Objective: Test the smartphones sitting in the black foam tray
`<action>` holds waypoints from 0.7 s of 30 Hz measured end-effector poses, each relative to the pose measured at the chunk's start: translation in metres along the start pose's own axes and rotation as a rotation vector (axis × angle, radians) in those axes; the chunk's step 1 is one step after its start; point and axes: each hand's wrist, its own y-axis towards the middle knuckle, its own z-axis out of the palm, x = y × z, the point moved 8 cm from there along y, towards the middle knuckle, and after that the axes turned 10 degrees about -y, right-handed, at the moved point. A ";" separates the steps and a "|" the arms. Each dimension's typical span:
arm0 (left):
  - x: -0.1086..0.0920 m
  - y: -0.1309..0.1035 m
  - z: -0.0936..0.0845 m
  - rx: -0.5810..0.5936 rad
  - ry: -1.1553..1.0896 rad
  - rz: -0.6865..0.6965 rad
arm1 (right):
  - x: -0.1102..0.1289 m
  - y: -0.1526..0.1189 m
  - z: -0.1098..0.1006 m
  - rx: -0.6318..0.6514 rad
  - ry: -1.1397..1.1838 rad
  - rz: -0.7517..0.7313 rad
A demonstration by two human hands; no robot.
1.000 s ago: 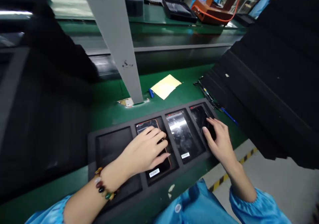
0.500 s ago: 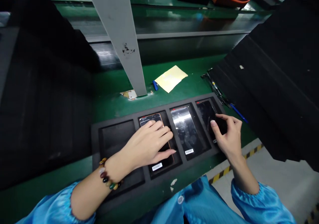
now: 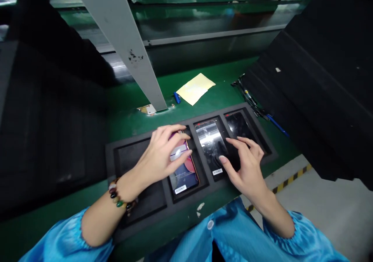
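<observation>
A dark foam tray (image 3: 136,222) holds three smartphones in its compartments; the leftmost compartment has none. My left hand (image 3: 163,151), a bead bracelet (image 3: 116,196) on its wrist, rests over the left phone (image 3: 186,176). Its fingers reach across the upper part and the thumb lies by the right edge. That phone's screen is lit in purple and pink, with a white label at the bottom. Over the middle phone (image 3: 208,141), screen dark, my right hand (image 3: 243,163) hovers with thumb and fingers apart. The right phone (image 3: 239,126), also dark, is partly hidden behind that hand.
Behind the tray, a yellow paper (image 3: 196,89) and a blue cap (image 3: 176,98) lie on the green bench (image 3: 131,124). A grey post (image 3: 131,48) rises there. Cables and a blue pen (image 3: 276,125) lie at right. Black stacks (image 3: 314,83) (image 3: 55,110) flank the work area.
The left phone's screen has gone from dark to lit. My right hand has moved left from the right phone to above the middle one. My left hand has shifted slightly up and left.
</observation>
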 end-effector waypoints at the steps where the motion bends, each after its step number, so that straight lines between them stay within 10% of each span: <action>1: 0.007 0.000 -0.005 -0.062 0.004 -0.056 | 0.001 0.000 0.002 0.015 0.006 0.002; 4: 0.028 -0.003 -0.012 -0.170 0.037 -0.227 | 0.000 0.002 0.008 0.045 0.030 0.011; 15: 0.040 -0.001 0.000 -0.018 -0.002 -0.336 | -0.007 0.005 0.007 0.119 0.223 0.017; 21: 0.036 -0.005 0.003 0.063 0.038 -0.229 | -0.076 -0.002 -0.036 -0.109 0.147 0.064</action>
